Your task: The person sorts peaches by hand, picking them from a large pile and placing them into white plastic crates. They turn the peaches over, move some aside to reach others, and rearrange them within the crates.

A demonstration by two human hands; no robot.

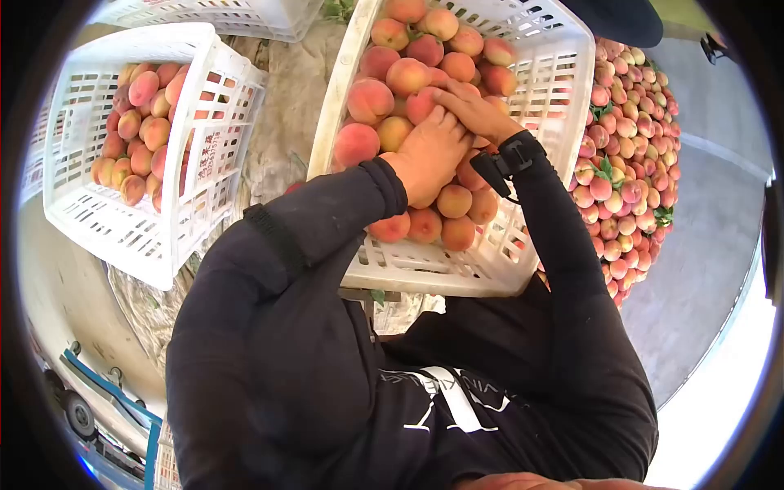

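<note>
A white plastic crate of red and yellow peaches sits in front of me. Both my hands are inside it, close together over the fruit. My left hand is closed with its fingers curled against a red peach; its fingertips are hidden. Coming in from the right, my right hand has bent fingers at that same peach and partly overlaps the left fingers. Several other peaches lie just below the hands. A black strap with a small device is around my right wrist.
To the left stands another white crate partly filled with peaches. A large heap of peaches with some leaves lies at the right on grey floor. A further white crate is at the top left. A blue-framed wheeled vehicle shows at the lower left.
</note>
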